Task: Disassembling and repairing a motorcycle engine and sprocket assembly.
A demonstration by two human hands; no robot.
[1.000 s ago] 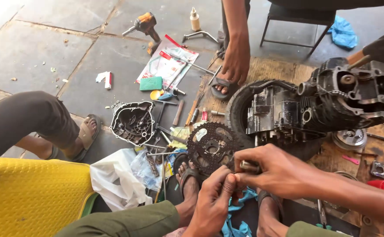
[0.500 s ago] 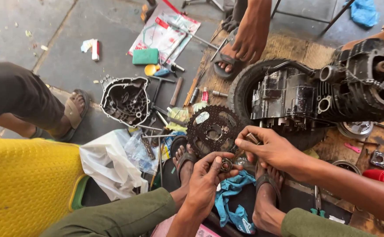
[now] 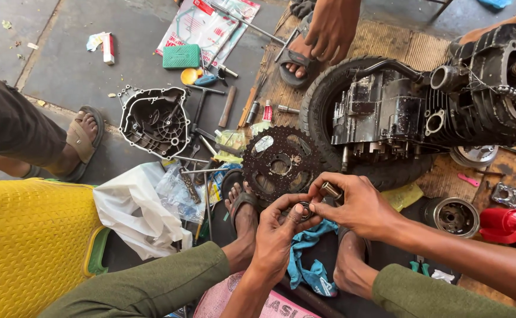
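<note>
Over a blue rag (image 3: 308,259) beside the chain sprocket (image 3: 281,162), the left hand (image 3: 281,232) pinches a small ring-shaped bearing (image 3: 304,210) in its fingers while the right hand (image 3: 358,206) grips a short metal sleeve (image 3: 331,189); fitting them likely demands careful alignment.

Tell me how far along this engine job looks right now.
Done: the engine lies on a tyre with its black side cover off on the floor, and the sprocket lies loose. In hand: the left hand pinches a small ring-shaped part while the right hand grips a short metal cylinder. Left: cover, sprocket and a round drum are not yet fitted.
</note>
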